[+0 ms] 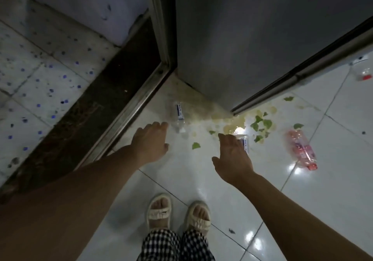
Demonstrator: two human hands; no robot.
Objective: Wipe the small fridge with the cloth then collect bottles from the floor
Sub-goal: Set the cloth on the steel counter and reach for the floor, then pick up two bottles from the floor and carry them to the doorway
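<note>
Both hands reach down over white tiled floor (201,196), fingers straight and spread, gripping nothing. Left hand (150,141) fingertips just beside clear bottle (178,117) lying near fridge (252,39) front corner. Right hand (232,156) partly covers second clear bottle (245,141). Pink bottle (302,151) lies farther right of fridge corner. Another bottle (362,73) by fridge's right side. Green leaf scraps (260,122) near corner. Cloth not visible.

Fridge (252,28): standing at the floor's (201,180) far edge.
Bottles (178,115): lying before the fridge, one (302,149) lying far right.
</note>
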